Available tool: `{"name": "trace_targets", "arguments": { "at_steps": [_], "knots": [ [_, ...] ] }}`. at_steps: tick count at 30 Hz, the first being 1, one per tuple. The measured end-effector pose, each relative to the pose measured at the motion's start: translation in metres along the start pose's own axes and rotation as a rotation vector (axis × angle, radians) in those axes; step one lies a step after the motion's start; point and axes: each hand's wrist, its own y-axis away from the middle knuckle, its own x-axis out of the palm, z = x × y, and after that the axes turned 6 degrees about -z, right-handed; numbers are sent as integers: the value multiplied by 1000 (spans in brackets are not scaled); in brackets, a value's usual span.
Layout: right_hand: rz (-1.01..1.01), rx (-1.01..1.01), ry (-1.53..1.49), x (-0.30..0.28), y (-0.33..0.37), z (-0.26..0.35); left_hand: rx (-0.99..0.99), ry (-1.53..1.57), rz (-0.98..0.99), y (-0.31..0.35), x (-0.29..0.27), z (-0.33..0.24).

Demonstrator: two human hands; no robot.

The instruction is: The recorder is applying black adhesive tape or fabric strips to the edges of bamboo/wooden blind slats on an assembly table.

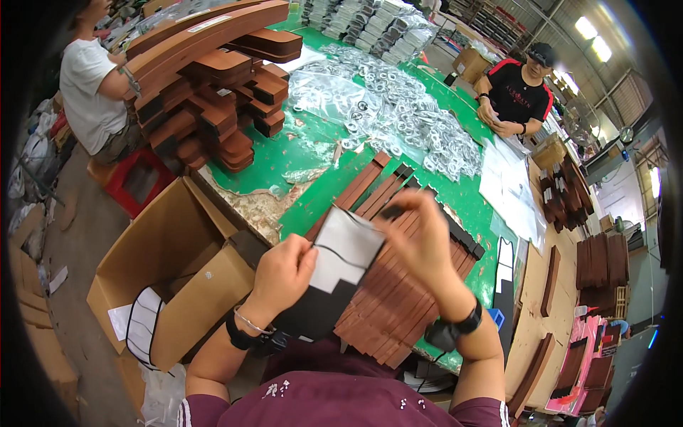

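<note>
Left hand pinches white-and-black panel by left edge, held over near edge of worktop, beside brown strips. Right hand curled at panel's upper right corner, fingers blurred; can't tell from here whether they pinch it.

Hands at work: two, one left hand and one right hand. White sheet gripped by the left: one seen. Green tabletop: one. Open cardboard box beside it: one. Red stool: one. Other people: two, one white-shirted person, one black-shirted person. Brown strips: over ten, overlapping, exact count unobtainable. Pale rings: dozens, heaped, not countable.
</note>
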Motion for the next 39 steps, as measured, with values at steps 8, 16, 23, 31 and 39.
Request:
{"name": "trace_targets", "arguments": {
  "at_steps": [8,16,23,31,39],
  "knots": [
    [-103,281,199,17,-54,-150,626,-452,122,-6,25,16],
    [25,244,385,42,-63,-162,592,-458,147,-4,22,17],
    [64,209,482,44,-64,-164,598,-443,156,-6,21,14],
    [85,211,502,43,-66,-167,600,-435,148,-7,21,15],
    [60,167,532,46,-62,-167,602,-439,143,-6,21,14]
  ]
}}
